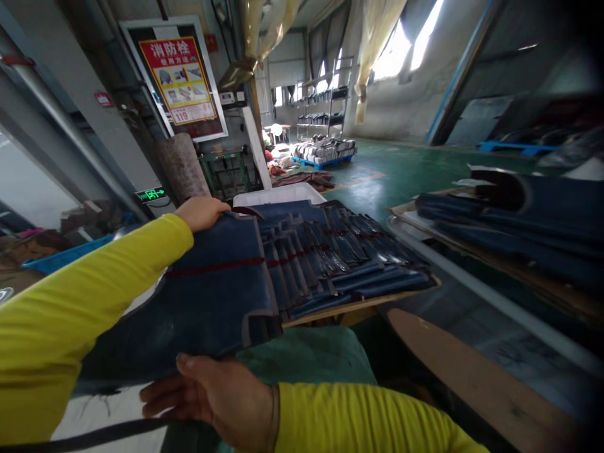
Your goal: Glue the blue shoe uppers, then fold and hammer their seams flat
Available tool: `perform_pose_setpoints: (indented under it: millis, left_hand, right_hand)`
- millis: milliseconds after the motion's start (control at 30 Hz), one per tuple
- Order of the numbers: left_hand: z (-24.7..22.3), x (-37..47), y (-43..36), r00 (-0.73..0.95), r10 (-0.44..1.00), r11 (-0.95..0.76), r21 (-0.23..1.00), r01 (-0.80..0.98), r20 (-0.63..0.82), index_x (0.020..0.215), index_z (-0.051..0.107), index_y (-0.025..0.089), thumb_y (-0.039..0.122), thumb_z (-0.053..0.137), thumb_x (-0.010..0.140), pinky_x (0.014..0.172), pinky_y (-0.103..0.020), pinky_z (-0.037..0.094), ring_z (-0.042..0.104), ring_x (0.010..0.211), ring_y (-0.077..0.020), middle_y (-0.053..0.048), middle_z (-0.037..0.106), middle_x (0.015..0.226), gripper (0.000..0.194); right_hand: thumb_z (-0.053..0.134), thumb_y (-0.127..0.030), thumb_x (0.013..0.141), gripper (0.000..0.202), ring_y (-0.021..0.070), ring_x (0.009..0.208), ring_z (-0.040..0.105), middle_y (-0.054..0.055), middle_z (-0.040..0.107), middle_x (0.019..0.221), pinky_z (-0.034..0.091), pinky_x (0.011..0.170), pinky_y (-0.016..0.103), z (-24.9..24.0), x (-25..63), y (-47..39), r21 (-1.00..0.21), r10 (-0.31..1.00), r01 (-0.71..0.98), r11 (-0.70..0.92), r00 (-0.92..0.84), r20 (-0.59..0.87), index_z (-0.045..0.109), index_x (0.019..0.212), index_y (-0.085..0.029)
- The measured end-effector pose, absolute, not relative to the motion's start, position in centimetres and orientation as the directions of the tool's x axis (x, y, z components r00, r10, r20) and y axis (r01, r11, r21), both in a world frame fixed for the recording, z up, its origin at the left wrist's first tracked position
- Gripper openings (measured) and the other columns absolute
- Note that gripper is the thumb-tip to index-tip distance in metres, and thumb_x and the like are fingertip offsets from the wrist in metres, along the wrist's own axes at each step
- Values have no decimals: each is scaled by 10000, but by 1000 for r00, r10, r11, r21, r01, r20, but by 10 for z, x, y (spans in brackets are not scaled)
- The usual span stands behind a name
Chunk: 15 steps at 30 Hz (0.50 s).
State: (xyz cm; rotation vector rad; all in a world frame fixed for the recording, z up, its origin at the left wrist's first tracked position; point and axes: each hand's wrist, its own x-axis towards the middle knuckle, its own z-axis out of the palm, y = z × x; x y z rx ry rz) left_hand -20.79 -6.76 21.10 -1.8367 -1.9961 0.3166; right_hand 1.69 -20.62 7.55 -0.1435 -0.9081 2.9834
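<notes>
A dark blue panel (212, 296), with a dark red stripe and grey-bound edges, spreads out in front of me. My left hand (202, 214) grips its far edge, fingers closed over the border. By the near edge is my right hand (217, 393), thumb raised at the border and fingers stretched to the left just below it. A dark strap (108, 433) runs at the lower left and passes behind those fingers. Right of the panel, overlapping rows of similar blue pieces (302, 258) lie on a board (325, 313).
A white bin (297, 192) stands behind the pieces. Stacked blue material (528, 220) lies on a table to the right, with a grey rail (481, 289) along its side. A brown board (462, 371) slants at lower right. Green cloth (311, 352) is below the panel.
</notes>
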Motion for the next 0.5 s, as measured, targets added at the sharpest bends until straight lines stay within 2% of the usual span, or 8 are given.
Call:
perform_pose_setpoints:
  millis: [67, 133, 233, 333, 500]
  left_hand:
    - [189, -205, -53, -40, 999, 49, -436, 899, 30, 1122, 649, 240, 243, 450, 908, 798, -223, 407, 612, 944, -143, -27, 680, 1071, 292]
    - [168, -206, -45, -41, 999, 27, -431, 902, -23, 1125, 641, 275, 276, 424, 917, 788, -252, 418, 612, 958, -176, -38, 675, 1069, 300]
    - [136, -212, -41, -58, 997, 35, -422, 906, -43, 1114, 638, 277, 285, 401, 925, 775, -269, 426, 611, 936, -190, -51, 675, 1024, 303]
    - [107, -219, -41, -56, 997, 31, -425, 905, -45, 1147, 613, 265, 220, 381, 925, 748, -272, 426, 605, 922, -192, -63, 668, 995, 324]
    - [79, -220, -41, -31, 998, 7, -442, 897, -48, 1141, 604, 251, 118, 398, 890, 718, -289, 415, 578, 936, -210, -68, 655, 977, 352]
  right_hand:
    - [543, -527, 777, 409, 158, 800, 642, 88, 684, 919, 435, 840, 302, 70, 13, -205, -596, 66, 30, -802, -988, -138, 660, 790, -135]
    - [542, -542, 779, 421, 156, 793, 639, 87, 686, 908, 431, 812, 286, 64, 8, -204, -615, 92, 53, -786, -975, -202, 657, 767, -136]
    - [550, -569, 764, 443, 158, 801, 635, 88, 689, 909, 430, 774, 279, 54, 0, -205, -616, 89, 114, -780, -953, -289, 655, 730, -141]
    - [541, -610, 745, 483, 184, 868, 637, 100, 694, 935, 431, 800, 304, 42, -8, -207, -617, 37, 196, -762, -938, -344, 650, 676, -144]
    - [488, -717, 691, 585, 257, 1022, 616, 135, 685, 1032, 411, 908, 393, 21, -19, -213, -656, 22, 206, -726, -947, -322, 657, 681, -157]
